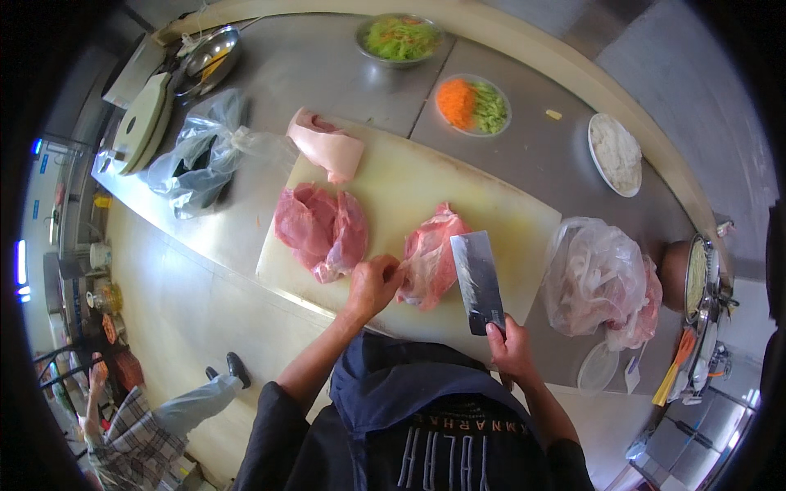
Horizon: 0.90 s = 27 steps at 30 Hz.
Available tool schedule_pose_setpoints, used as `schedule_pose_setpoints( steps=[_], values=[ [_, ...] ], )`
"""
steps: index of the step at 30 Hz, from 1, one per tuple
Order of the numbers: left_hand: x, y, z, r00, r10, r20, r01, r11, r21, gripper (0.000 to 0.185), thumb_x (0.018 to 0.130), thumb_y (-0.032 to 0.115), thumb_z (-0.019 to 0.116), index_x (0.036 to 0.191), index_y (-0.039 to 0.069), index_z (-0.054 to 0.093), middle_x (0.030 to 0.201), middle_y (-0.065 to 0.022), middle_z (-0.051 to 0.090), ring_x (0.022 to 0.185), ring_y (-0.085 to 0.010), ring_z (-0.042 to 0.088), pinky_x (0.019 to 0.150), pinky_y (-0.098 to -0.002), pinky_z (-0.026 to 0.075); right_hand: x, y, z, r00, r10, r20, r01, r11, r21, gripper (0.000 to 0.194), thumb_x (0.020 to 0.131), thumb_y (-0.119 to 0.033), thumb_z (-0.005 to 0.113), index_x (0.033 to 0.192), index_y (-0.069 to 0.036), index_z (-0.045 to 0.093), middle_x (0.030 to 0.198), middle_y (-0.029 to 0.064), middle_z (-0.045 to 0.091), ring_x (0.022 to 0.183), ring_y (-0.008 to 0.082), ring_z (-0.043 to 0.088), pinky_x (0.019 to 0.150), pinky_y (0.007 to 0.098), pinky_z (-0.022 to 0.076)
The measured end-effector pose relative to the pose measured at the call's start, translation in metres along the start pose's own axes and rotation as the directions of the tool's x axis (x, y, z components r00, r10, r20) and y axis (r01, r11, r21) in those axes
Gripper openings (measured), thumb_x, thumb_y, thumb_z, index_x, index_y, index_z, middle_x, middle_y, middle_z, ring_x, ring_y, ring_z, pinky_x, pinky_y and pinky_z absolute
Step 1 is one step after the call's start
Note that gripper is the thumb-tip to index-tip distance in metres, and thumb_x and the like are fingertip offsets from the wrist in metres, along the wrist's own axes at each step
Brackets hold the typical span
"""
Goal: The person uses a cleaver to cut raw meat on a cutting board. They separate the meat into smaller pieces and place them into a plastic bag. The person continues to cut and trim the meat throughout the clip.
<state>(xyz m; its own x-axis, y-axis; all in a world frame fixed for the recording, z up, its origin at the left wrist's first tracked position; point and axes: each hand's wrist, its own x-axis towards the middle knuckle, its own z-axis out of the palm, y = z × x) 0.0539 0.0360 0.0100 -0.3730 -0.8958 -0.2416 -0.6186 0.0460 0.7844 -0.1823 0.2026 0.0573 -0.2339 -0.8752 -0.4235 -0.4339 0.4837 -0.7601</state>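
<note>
A large cutting board (393, 172) lies before me. My right hand (511, 350) grips the handle of a cleaver (476, 276), whose broad blade overlaps the right side of a piece of raw meat (430, 258). At that piece's lower left edge, my left hand (373, 283) has its fingers curled in, pinching the meat's edge. A second, darker piece of raw meat (319, 227) rests to the left, just above my left wrist. Near the board's upper left corner lies a pale piece of meat with skin (328, 144).
Around the board are a tied plastic bag (202, 159), a bowl of shredded greens (399, 40), a plate of shredded carrot and green vegetable (473, 105), a white dish (616, 154) and a plastic bag with meat (595, 276). Another person (141, 436) stands at lower left.
</note>
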Motion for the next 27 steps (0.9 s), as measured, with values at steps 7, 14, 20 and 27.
schedule_pose_setpoints(
  steps=[7, 14, 20, 27],
  values=[
    [0.015, 0.036, 0.025, 0.927, 0.333, -0.171, -0.308, 0.938, 0.157, 0.038, 0.073, 0.019, 0.069, 0.107, 0.008, 0.058, 0.096, -0.0143, 0.058, 0.07, -0.0303, 0.062, 0.062, -0.0393, 0.051, 0.006, 0.006, -0.007, 0.999, 0.001, 0.036, -0.003, 0.999, 0.054, 0.018, 0.088, -0.015, 0.055, 0.09, 0.002, 0.053, 0.07, 0.0207, 0.061, 0.063, 0.0327, 0.064, 0.055, 0.0381, 0.045],
    [0.017, 0.03, 0.053, 0.935, 0.355, 0.003, -0.332, 0.873, 0.357, 0.012, 0.077, 0.013, 0.061, 0.087, 0.008, 0.057, 0.08, -0.0146, 0.058, 0.067, -0.0358, 0.06, 0.058, -0.0429, 0.049, 0.012, 0.029, -0.017, 0.996, -0.074, 0.056, 0.072, 0.996, 0.049, 0.018, 0.088, -0.015, 0.055, 0.089, 0.002, 0.053, 0.07, 0.0218, 0.06, 0.065, 0.0356, 0.063, 0.054, 0.0387, 0.0446],
    [0.004, 0.032, 0.051, 0.954, 0.299, 0.015, -0.294, 0.926, 0.238, 0.008, 0.078, 0.012, 0.059, 0.082, 0.005, 0.059, 0.075, -0.0161, 0.058, 0.068, -0.0366, 0.059, 0.06, -0.0436, 0.048, 0.023, 0.032, -0.024, 0.992, -0.057, 0.113, 0.038, 0.986, 0.164, 0.019, 0.088, -0.016, 0.055, 0.087, 0.002, 0.053, 0.065, 0.015, 0.059, 0.058, 0.0269, 0.061, 0.051, 0.0351, 0.0433],
    [-0.015, 0.046, 0.038, 0.965, 0.232, -0.126, -0.216, 0.968, 0.13, 0.009, 0.078, 0.009, 0.061, 0.085, 0.002, 0.062, 0.076, -0.0171, 0.059, 0.07, -0.0371, 0.059, 0.061, -0.0412, 0.047, 0.03, 0.005, -0.038, 0.906, 0.081, 0.416, -0.247, 0.899, 0.362, 0.017, 0.092, -0.017, 0.049, 0.089, -0.001, 0.049, 0.057, 0.0017, 0.049, 0.042, 0.0091, 0.046, 0.04, 0.0249, 0.0404]
  ],
)
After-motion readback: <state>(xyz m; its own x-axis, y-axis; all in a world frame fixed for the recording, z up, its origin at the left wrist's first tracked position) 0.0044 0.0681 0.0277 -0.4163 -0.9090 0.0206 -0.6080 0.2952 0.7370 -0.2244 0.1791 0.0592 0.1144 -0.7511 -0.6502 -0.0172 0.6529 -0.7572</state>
